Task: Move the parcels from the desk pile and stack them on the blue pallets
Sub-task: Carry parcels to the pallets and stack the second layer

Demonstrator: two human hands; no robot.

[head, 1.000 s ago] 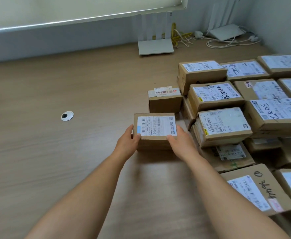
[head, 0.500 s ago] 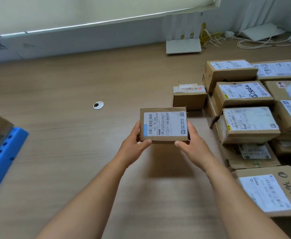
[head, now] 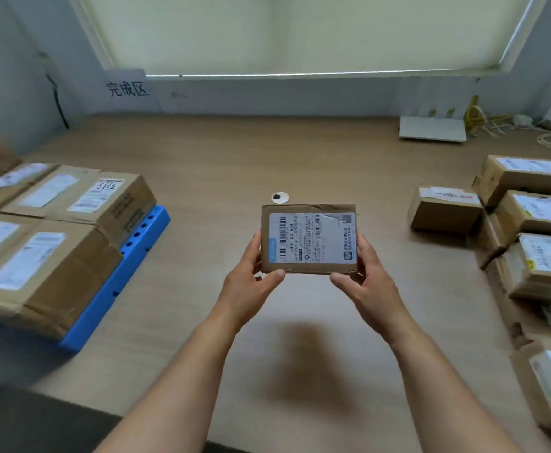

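A small brown cardboard parcel [head: 310, 238] with a white shipping label hangs in the air above the middle of the desk. My left hand [head: 251, 282] grips its left edge and my right hand [head: 367, 282] grips its right edge, thumbs along the near side. The blue pallet [head: 127, 269] lies at the left, with several larger parcels [head: 55, 256] stacked on it. The desk pile [head: 535, 243] of labelled parcels fills the right edge.
A lone small box [head: 444, 210] sits left of the pile. A round cable grommet [head: 280, 197] is set in the wooden desk [head: 235, 158] just behind the held parcel. White routers and cables lie at the back right. A paper sign hangs on the back wall.
Both hands lifted the small parcel off the desk beside the pile and carried it left toward the desk's middle. My view swung left, bringing the blue pallet and its parcels into sight.
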